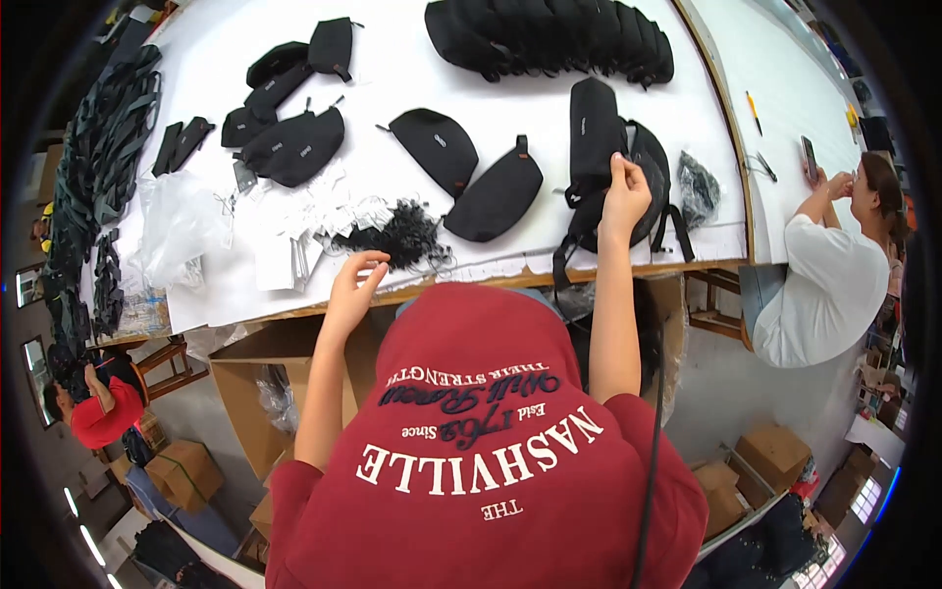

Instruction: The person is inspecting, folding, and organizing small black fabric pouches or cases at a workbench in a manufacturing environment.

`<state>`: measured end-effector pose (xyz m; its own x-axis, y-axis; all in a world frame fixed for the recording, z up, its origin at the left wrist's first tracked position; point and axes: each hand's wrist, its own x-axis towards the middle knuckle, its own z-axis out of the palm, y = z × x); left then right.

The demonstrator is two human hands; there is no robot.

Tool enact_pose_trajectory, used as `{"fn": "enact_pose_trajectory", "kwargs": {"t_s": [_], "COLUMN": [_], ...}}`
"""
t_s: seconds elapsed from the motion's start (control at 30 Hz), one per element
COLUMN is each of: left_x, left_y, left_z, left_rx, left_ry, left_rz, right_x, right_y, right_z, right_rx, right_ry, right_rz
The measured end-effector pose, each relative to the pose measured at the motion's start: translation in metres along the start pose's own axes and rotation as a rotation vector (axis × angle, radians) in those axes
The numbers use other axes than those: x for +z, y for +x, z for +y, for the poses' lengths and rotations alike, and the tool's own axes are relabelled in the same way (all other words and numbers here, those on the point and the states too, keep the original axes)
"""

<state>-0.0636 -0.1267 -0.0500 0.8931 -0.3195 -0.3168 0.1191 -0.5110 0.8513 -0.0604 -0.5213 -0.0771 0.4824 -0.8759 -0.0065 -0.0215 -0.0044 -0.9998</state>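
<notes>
My right hand (pixel 628 191) is raised over a black bag with straps (pixel 594 128) at the right of the white table. Its thumb and fingers are pinched together beside the bag's edge; what they hold, if anything, is too small to make out. At the table's near edge my left hand (pixel 363 280) has its fingers apart and holds nothing. Close to it lie a tangled heap of black cords (pixel 407 236) and a stack of white paper tags (pixel 285 263). Two black pouches (pixel 432 147) rest between the heap and the bag.
More black pouches (pixel 294 147) lie at the far left, near a clear plastic bag (pixel 182 231). A row of black bags (pixel 549 39) stands at the back. Black straps (pixel 113 137) hang at the left. A person in white (pixel 829 285) sits at the right with a phone (pixel 810 157).
</notes>
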Motion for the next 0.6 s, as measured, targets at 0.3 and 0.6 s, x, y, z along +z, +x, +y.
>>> {"fn": "enact_pose_trajectory", "kwargs": {"t_s": [0.3,0.6], "left_x": [-0.026,-0.031], "left_y": [-0.012,-0.005], "left_z": [-0.049,-0.055], "left_rx": [-0.120,-0.257], "left_ry": [-0.050,-0.033], "left_rz": [0.272,0.258], "right_x": [0.044,0.075], "right_y": [0.081,0.157], "right_z": [-0.038,-0.086], "right_rx": [-0.285,-0.191], "right_ry": [0.074,0.211], "right_rz": [0.135,0.062]}}
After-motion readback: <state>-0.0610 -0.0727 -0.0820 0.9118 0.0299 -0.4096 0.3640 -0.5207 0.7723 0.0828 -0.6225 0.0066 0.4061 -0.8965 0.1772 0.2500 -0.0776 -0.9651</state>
